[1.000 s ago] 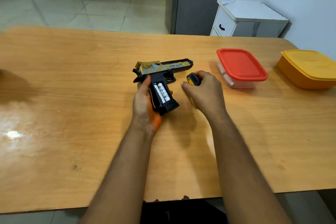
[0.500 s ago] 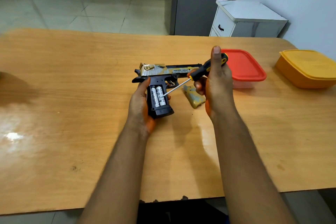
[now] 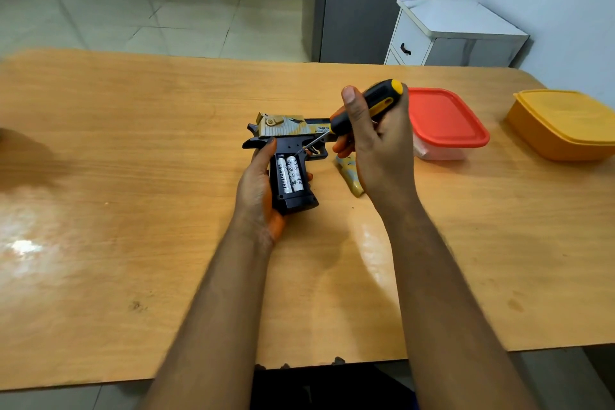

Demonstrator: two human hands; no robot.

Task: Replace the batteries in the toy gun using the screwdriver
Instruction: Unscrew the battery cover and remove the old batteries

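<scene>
One toy gun (image 3: 286, 133), two batteries (image 3: 290, 174), one screwdriver (image 3: 364, 106), mid-table

The left hand (image 3: 256, 186) grips the gun's black handle, its open compartment facing up with both white cells lying side by side. The right hand (image 3: 376, 150) wraps the black-and-yellow screwdriver handle, thumb along it, the tip touching the top of the right cell. One tan cover piece (image 3: 349, 176) lies on the wooden table (image 3: 133, 210) just right of the gun. Far right sit two lidded tubs: one red-lidded (image 3: 446, 120), one yellow (image 3: 565, 123)
</scene>
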